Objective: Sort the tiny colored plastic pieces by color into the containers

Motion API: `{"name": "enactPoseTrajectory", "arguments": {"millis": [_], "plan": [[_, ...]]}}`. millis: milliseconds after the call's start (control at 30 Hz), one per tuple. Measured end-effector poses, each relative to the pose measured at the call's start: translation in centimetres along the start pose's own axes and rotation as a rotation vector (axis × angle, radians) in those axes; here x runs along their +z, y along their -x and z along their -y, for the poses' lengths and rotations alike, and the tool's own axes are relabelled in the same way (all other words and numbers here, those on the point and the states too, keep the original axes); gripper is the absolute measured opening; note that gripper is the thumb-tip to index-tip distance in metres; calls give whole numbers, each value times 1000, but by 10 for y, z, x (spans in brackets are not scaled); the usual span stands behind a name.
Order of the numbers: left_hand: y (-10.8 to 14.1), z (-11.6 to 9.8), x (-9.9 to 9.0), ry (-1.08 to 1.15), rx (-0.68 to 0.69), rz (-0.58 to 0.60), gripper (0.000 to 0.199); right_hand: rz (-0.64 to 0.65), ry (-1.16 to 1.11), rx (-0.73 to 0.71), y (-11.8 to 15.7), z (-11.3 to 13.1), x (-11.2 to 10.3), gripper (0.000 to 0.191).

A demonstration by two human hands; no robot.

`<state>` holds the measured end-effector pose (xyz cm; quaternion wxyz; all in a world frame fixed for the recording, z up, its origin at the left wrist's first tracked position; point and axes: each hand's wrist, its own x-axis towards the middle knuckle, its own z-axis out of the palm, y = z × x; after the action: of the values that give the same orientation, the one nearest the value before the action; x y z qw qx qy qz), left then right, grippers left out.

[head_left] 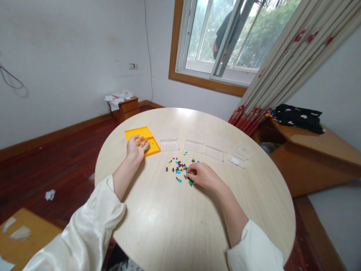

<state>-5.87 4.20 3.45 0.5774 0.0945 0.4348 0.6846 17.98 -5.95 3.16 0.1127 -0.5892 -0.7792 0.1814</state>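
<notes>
My left hand [135,148] is turned palm up with its fingers stretched out, over the near half of an open yellow plastic box [138,131]. Small green building bricks [147,148] show around its fingertips; whether some of them rest on the fingers I cannot tell. Thumb and fingertips of my right hand [203,175] are pinched together at the right side of a loose pile of small brown, blue, yellow and green building bricks [182,165]. What lies between those fingertips is hidden. A few green bricks [191,182] are just below them.
Several clear plastic boxes stand in a row behind the pile, among them one at the left [169,145] and one at the right [237,159]. Everything rests on a round pale wooden table [169,218]. A wooden cabinet [318,158] stands beyond its right edge.
</notes>
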Motion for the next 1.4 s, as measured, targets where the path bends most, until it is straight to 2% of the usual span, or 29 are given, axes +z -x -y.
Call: {"name": "enactPoseTrajectory", "arguments": {"millis": [167, 233, 333, 433, 567, 667, 800, 867, 933, 1067, 1133, 1233, 1400], "plan": [[3, 1, 1, -21, -35, 41, 6, -1, 3, -4, 0, 0, 1, 17], [4, 3, 1, -33, -84, 92, 7, -34, -26, -15, -1, 0, 3, 18], [7, 10, 1, -116, -224, 271, 10, -204, -64, -54, -4, -3, 6, 16], [14, 19, 0, -263, -415, 520, 11, -400, -134, -116, -8, -3, 11, 13], [25, 34, -3, -402, -698, 772, 21, -521, -193, -249, -10, 3, 17, 12], [29, 44, -5, -417, -821, 839, 28, -536, -193, -337, -10, 11, 21, 10], [29, 50, -6, -345, -886, 857, 32, -531, -204, -358, -10, 16, 20, 12], [29, 49, -5, -306, -888, 833, 32, -531, -223, -322, -8, 15, 16, 13], [28, 46, -3, -282, -843, 757, 30, -464, -253, -250, -4, 11, 8, 14], [21, 35, 3, -184, -615, 503, 23, -80, -290, -96, 4, -1, -6, 17], [16, 28, 6, -99, -452, 373, 22, 51, -271, -68, 8, -8, -9, 17], [7, 14, 7, 12, -233, 198, 19, 126, -245, -67, 11, -13, -10, 20], [-4, -5, 2, 53, -14, 11, 15, 193, -209, -88, 12, -13, -8, 27]]}}
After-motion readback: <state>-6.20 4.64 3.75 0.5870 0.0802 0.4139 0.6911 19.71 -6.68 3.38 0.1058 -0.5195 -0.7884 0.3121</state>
